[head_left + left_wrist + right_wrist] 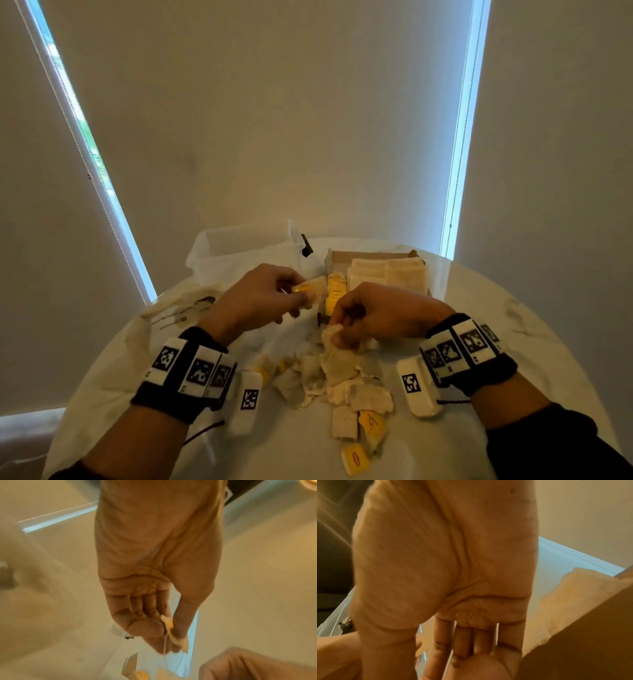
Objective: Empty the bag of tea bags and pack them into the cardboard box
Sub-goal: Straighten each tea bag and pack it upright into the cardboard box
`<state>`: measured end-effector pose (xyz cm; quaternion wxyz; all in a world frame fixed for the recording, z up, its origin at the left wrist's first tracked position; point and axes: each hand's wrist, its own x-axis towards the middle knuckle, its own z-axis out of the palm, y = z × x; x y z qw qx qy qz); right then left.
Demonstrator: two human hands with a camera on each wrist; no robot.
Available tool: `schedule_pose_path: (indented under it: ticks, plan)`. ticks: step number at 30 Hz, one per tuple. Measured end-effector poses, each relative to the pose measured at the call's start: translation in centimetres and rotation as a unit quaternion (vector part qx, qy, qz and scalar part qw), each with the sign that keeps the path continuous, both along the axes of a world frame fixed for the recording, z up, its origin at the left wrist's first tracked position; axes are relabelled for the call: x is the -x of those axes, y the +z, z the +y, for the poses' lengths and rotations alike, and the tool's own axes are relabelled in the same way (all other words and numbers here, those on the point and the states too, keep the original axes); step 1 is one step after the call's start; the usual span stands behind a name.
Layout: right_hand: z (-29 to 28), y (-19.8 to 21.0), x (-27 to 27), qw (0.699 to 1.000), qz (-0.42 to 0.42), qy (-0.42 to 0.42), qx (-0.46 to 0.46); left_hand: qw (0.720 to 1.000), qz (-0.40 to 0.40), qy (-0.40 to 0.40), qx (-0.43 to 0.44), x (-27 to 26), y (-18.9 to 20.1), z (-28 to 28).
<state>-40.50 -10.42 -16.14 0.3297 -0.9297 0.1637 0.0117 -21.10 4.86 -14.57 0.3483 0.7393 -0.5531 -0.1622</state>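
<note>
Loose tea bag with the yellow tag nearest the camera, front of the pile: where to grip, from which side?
Pinch the yellow tag by its edges, coming from above on the near side. It lies flat on the table, apart from the pile of tea bags, stiffer than the pouches. Its string isn't visible, so lift slowly, probably.

Open brown cardboard box [373,255]: we count one.
Clear plastic bag with a black tag [239,250]: one.
Bare hands: two, left hand [260,298] and right hand [380,315].
Loose pale paper tea bags heaped on the round white table [496,308]: we cannot count them exactly; over ten.
Yellow tea tags lying loose near the table's front edge: we see two.
Black wristbands with white coded markers: two.
</note>
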Motion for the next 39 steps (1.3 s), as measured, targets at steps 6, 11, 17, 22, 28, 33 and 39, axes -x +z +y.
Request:
schedule_pose_path:
  ticks: [6,11,17,22,28,33,39]
  plan:
    - [-1.1,-0.5,0.9,0.994,-0.091,-0.028,-0.061,0.974,0.197,0.042,0.107,0.7,-2.4,-2.8]
    - [-1.9,-1.1,0.7,0.965,-0.184,-0.076,-0.173,0.946,0.285,0.038,0.149,0.4,-3.7,-3.5]
    - [-1.7,-2.0,0.0,0.926,-0.2,-0.09,-0.307,0.924,0.324,0.069,0.19,0.1,-4.6,-3.2]
    - [-2.1,-3.1,-0.5,0.914,-0.239,-0.108,-0.309,0.906,0.365,0.057,0.207,-0.1,-5.0,-3.0]
    - [-1.8,-3.2,-0.9,0.901,-0.286,-0.155,-0.286,0.94,0.291,-0.007,0.178,0.1,-5.2,-2.7]
    - [-1.7,-3.1,-0.8,0.892,-0.31,-0.17,-0.28,0.949,0.27,-0.059,0.153,0.3,-5.3,-2.8]
    - [-1.5,-3.0,-1.1,0.879,-0.319,-0.182,-0.305,0.952,0.263,-0.06,0.147,0.1,-5.5,-3.0]
